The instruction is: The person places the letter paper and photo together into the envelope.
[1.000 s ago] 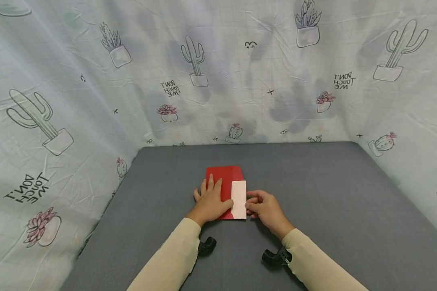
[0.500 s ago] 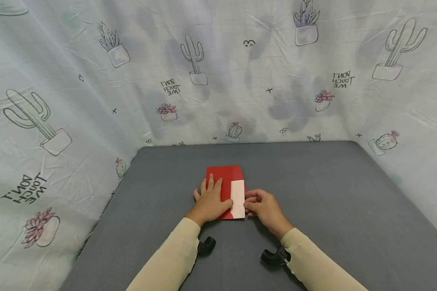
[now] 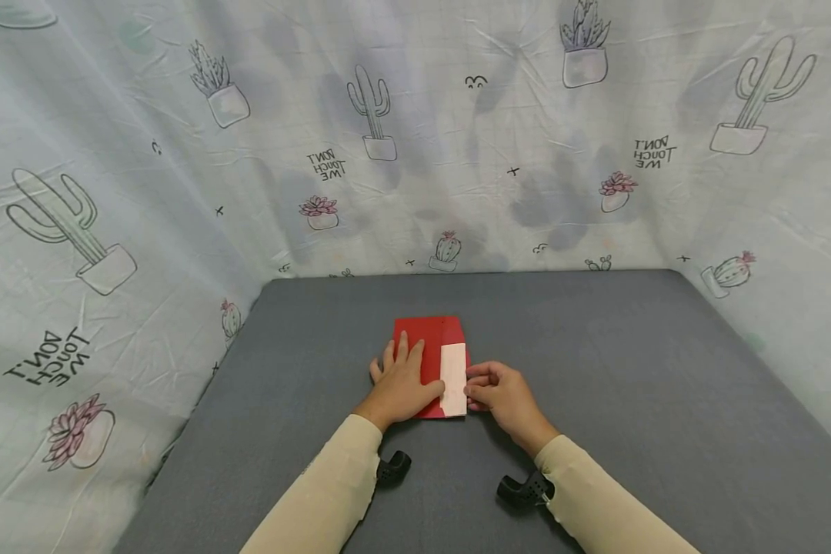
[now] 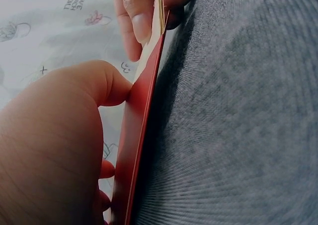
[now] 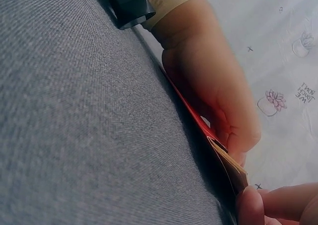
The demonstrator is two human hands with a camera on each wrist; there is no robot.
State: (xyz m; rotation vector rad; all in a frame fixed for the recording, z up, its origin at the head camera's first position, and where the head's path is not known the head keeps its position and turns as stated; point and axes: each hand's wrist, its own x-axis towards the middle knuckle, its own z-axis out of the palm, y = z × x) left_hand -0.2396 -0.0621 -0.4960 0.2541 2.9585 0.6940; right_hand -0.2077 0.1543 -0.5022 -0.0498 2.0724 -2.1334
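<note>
A red envelope (image 3: 429, 331) lies flat on the grey table, its flap side to the right. A folded pale paper (image 3: 453, 377) sits at that side, partly in the envelope; its layered edge shows in the left wrist view. My left hand (image 3: 398, 388) rests on the envelope with fingers spread, its thumb (image 4: 112, 88) touching near the paper. At the paper's right edge, my right hand (image 3: 505, 396) pinches it between thumb and fingers. How deep the paper goes inside is hidden.
The grey table (image 3: 595, 346) extends around the envelope on all sides. Behind and beside it hangs a pale curtain (image 3: 415, 138) printed with cacti. Black wrist mounts (image 3: 522, 491) sit below both sleeves.
The paper has slid slightly left relative to the envelope, pushed by my right hand, and a red strip of flap now shows beyond its right edge. My left hand stays in place.
</note>
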